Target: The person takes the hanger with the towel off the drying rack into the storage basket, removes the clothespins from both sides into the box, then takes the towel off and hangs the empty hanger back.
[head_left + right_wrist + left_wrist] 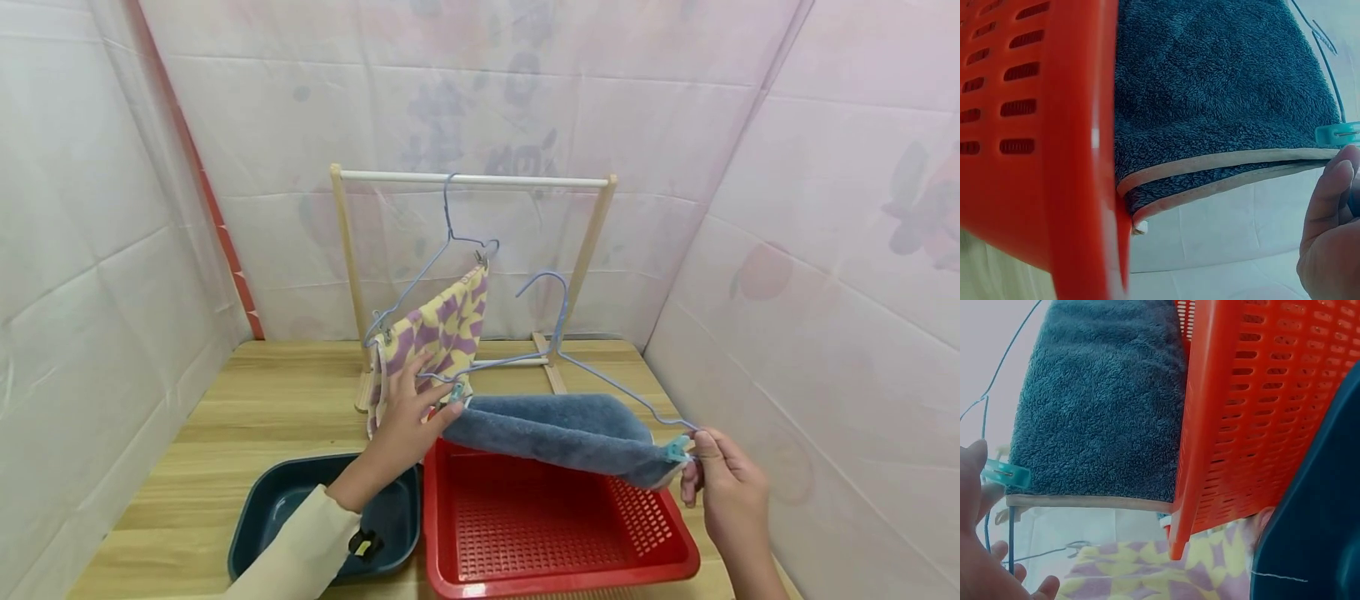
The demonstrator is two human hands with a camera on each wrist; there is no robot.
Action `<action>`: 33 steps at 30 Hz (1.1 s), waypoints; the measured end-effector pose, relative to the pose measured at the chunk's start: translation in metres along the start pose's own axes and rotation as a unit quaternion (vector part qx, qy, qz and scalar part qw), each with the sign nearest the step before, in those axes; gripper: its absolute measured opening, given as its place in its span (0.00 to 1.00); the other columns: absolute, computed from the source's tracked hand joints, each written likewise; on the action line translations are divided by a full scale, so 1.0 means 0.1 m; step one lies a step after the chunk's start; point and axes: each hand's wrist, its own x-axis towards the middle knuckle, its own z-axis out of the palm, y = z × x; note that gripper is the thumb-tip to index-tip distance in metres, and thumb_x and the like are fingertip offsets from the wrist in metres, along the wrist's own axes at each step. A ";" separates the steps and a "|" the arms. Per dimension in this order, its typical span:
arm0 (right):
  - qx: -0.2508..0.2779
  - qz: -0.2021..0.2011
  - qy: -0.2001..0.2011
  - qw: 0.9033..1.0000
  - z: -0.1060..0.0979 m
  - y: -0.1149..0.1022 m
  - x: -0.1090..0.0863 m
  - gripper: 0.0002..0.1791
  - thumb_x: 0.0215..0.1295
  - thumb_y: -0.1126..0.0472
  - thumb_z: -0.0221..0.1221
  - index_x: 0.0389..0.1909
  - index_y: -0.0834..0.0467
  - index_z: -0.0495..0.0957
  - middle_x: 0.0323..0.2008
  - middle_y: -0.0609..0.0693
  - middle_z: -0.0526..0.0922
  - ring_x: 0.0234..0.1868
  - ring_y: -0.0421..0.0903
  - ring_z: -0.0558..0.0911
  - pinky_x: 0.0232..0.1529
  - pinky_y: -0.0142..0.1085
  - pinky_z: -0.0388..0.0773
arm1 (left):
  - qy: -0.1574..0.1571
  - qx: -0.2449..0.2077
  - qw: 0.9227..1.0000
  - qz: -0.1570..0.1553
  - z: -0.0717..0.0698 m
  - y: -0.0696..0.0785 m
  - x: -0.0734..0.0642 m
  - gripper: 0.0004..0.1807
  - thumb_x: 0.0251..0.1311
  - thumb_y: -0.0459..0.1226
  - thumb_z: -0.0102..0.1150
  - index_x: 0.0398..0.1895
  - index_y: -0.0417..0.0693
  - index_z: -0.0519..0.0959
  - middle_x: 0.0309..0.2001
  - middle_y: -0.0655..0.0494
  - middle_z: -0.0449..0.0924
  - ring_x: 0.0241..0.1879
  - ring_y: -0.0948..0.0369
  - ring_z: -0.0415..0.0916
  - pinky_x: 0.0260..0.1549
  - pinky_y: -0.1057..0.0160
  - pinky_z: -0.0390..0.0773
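Observation:
A blue wire hanger (558, 333) is held above the red basket, its hook pointing up. A folded blue-grey towel (555, 437) hangs from it by a teal clip (457, 393) at the left and another teal clip (677, 448) at the right. My left hand (408, 425) has thumb and forefinger around the left clip (1007, 473), other fingers spread. With thumb and fingers, my right hand (727, 483) pinches the hanger's right end beside the right clip (1338, 134). In both wrist views the towel's light-edged border hangs alongside the basket rim.
Below the towel stands the red basket (562, 577); left of it is a dark teal basin (251, 500). Behind, a wooden rack with a white rod (525, 179) carries another blue hanger (447, 208) with a yellow and purple towel (442, 325) clipped on. White sheeting (810, 250) encloses the table.

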 end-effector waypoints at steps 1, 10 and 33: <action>-0.006 0.003 -0.001 1.000 0.00 0.00 0.00 0.09 0.75 0.62 0.56 0.38 0.64 0.80 0.14 0.51 0.73 0.09 0.44 0.71 0.11 0.33 0.70 | 0.003 -0.002 1.000 0.003 0.00 0.00 0.00 0.26 0.67 0.55 0.61 0.63 0.54 0.80 0.78 0.56 0.50 0.75 0.50 0.43 0.64 0.37 0.67; -0.001 0.016 -0.022 1.000 0.00 0.06 0.03 0.09 0.74 0.62 0.57 0.36 0.63 0.80 0.15 0.50 0.74 0.08 0.44 0.71 0.10 0.33 0.70 | 0.001 -0.027 0.999 0.025 -0.06 -0.04 0.00 0.23 0.59 0.50 0.70 0.59 0.61 0.83 0.77 0.62 0.51 0.74 0.52 0.42 0.63 0.38 0.68; -0.038 0.036 -0.057 0.997 0.00 0.12 0.04 0.10 0.75 0.58 0.57 0.38 0.61 0.81 0.16 0.49 0.73 0.10 0.44 0.71 0.10 0.34 0.71 | 0.015 0.079 0.988 0.133 -0.11 -0.07 -0.05 0.20 0.52 0.44 0.75 0.51 0.57 0.87 0.49 0.62 0.87 0.64 0.57 0.64 0.61 0.39 0.65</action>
